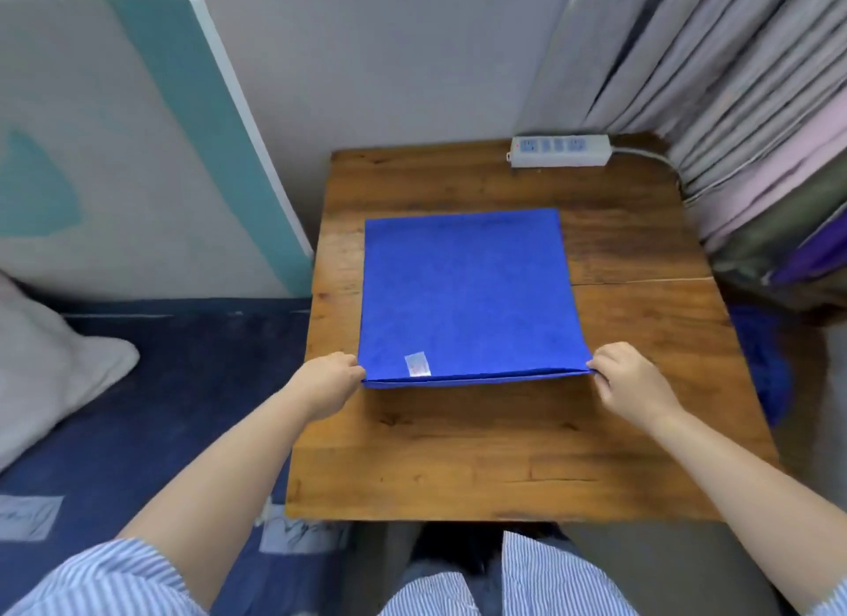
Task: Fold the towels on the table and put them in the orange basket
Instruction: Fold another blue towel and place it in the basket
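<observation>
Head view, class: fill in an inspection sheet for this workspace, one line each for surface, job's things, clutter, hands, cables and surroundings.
Surface: wooden table, with a crack line running in from its right edge.
Job's things: blue towel lies flat, folded double at its near edge, white label up. Orange basket: nothing seen.
Clutter: power strip at the far edge.
Hands: left hand pinches the towel's near left corner; right hand pinches the near right corner.
Cables: white cord runs from the strip towards the curtain.
Surroundings: curtain on the right, bed and pillow on the left, blue cloth beyond the table's right edge.
</observation>
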